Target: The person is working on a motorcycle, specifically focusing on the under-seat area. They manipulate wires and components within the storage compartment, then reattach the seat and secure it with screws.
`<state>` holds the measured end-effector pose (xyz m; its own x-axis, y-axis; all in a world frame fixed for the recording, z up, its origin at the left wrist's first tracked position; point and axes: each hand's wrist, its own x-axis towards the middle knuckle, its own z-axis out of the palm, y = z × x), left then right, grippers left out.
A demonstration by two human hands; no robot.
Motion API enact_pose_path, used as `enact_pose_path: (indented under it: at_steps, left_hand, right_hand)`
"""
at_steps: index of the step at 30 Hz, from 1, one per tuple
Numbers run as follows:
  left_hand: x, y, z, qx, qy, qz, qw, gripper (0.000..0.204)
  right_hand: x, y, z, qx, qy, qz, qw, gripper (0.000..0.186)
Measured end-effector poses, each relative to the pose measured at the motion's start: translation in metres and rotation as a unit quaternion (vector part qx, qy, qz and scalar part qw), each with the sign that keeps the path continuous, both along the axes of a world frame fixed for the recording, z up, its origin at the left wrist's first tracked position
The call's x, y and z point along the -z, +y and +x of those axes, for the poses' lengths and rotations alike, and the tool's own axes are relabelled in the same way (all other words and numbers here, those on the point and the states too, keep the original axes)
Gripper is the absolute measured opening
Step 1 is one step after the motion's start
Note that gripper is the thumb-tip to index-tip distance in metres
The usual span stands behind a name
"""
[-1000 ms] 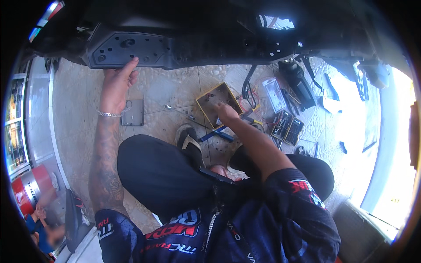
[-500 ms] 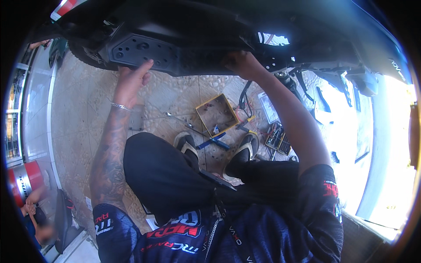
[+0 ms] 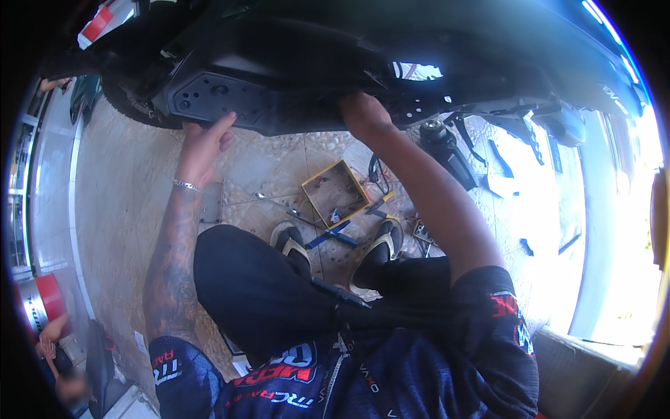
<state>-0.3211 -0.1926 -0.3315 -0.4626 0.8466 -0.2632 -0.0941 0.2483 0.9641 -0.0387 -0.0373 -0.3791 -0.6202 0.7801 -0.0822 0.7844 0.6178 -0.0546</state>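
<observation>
A dark plastic side panel [image 3: 307, 112] of a scooter runs across the top of the view, with a grey footboard plate [image 3: 223, 98] full of holes at its left. My left hand [image 3: 206, 146], a bracelet at its wrist, grips the lower edge of this panel below the plate. One finger or the thumb points up along the face, while the other fingers curl at the edge. Farther right, my right hand [image 3: 364, 117] presses against the panel's lower part with its fingers curled in. Its fingertips, and anything small between them, are hidden in shadow.
On the tiled floor stands a yellow-edged tray [image 3: 333, 192] with small parts. Near my feet lie a long metal tool [image 3: 286, 207], a blue-handled tool [image 3: 335, 235] and a yellow-handled tool [image 3: 379, 204]. A dark cylindrical part [image 3: 447, 153] is beyond my right forearm. Another person's hands [image 3: 50, 335] show at lower left.
My right hand has slid a little left along the panel, its forearm following. My left hand keeps its place at the edge. The whole view has shifted slightly.
</observation>
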Motion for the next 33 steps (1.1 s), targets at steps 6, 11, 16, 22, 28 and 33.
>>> enact_pose_path:
  at_steps: [6, 11, 16, 22, 28, 33]
  left_hand:
    - [0.0, 0.0, -0.001, -0.002, -0.008, -0.009, 1.0, 0.049]
    - [0.0, 0.001, -0.003, 0.009, -0.023, -0.026, 0.999, 0.052]
    - [-0.003, 0.003, -0.002, -0.005, -0.02, -0.042, 0.999, 0.061]
    - [-0.005, 0.0, 0.004, -0.012, -0.013, -0.023, 1.0, 0.045]
    - [-0.006, -0.002, 0.002, -0.004, -0.011, -0.037, 0.999, 0.058]
    - [-0.006, -0.004, 0.004, 0.002, -0.002, -0.031, 1.0, 0.069]
  right_hand:
    - [0.009, -0.005, 0.012, 0.042, 0.007, -0.016, 0.999, 0.022]
    - [0.02, -0.005, 0.024, -0.013, -0.005, 0.042, 0.999, 0.02]
    - [0.022, -0.004, 0.028, -0.026, -0.008, 0.049, 0.998, 0.021]
    - [0.035, -0.002, 0.028, -0.01, 0.097, 0.06, 0.993, 0.028]
    - [0.044, 0.008, 0.037, -0.011, 0.13, 0.031, 0.991, 0.024]
    - [0.041, 0.015, 0.041, -0.014, 0.069, -0.009, 0.997, 0.024]
